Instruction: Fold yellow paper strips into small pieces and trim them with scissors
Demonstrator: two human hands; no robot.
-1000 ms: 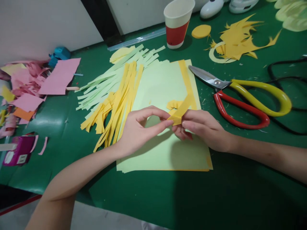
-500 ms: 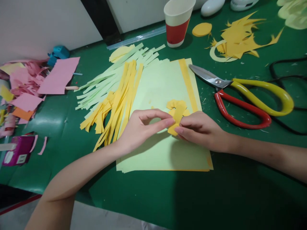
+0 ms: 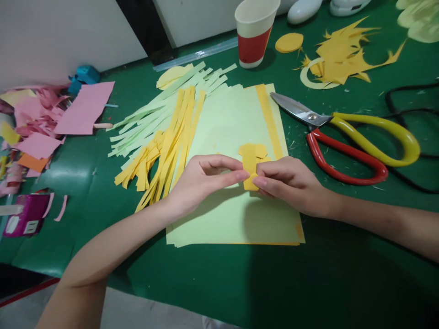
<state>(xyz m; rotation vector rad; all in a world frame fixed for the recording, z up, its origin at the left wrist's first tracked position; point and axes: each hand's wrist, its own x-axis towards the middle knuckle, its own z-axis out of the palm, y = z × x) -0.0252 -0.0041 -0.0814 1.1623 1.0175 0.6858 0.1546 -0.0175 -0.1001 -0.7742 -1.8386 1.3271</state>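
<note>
My left hand (image 3: 202, 180) and my right hand (image 3: 291, 183) meet over a stack of pale green paper sheets (image 3: 226, 214). Both pinch a folded yellow paper strip (image 3: 250, 162) between thumb and forefinger, and its lower end is pressed down onto the green sheet. Another yellow strip (image 3: 269, 119) lies flat along the right side of the stack. To the left of my left hand spreads a pile of yellow strips (image 3: 168, 146) and pale green strips (image 3: 154, 119).
Large scissors (image 3: 346, 137) with a red and a yellow handle lie right of the stack. A red-and-white paper cup (image 3: 255, 29) stands at the back. Yellow offcuts (image 3: 339, 52) lie back right, pink paper scraps (image 3: 51, 119) at the left. A black cable (image 3: 411, 100) runs at right.
The long free end of the yellow strip, raised toward the right a second ago, has been folded over, and the strip now forms a short compact fold between my fingertips.
</note>
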